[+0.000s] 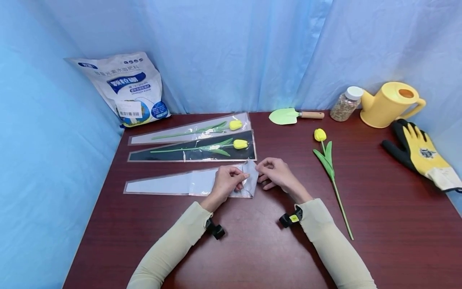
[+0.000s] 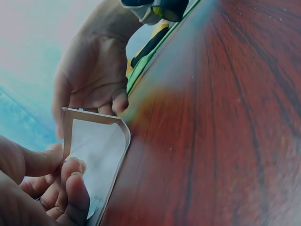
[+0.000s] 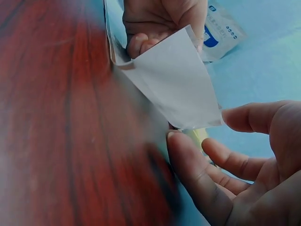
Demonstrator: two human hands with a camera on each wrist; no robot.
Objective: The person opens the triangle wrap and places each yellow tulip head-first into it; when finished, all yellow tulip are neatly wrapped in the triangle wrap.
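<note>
A long, tapered flower sleeve (image 1: 159,185) with a whitish face and clear border lies nearest the person, its wide mouth at the right. My left hand (image 1: 225,182) pinches its upper layer near that mouth, which is raised and folded back. At the raised end, my right hand (image 1: 277,174) has its fingertips at the edge, spread apart in the right wrist view. Seen from the left wrist, the sleeve's end (image 2: 96,141) bends up off the table. To the right lies a loose yellow tulip (image 1: 327,162) with green leaves and stem.
Behind, a black sleeve (image 1: 162,156) and a whitish sleeve (image 1: 144,139) each hold a yellow tulip. A fertilizer bag (image 1: 126,88) stands at back left. Along the back right are a green trowel (image 1: 284,116), a jar (image 1: 344,107), a yellow watering can (image 1: 384,106) and a glove (image 1: 420,146).
</note>
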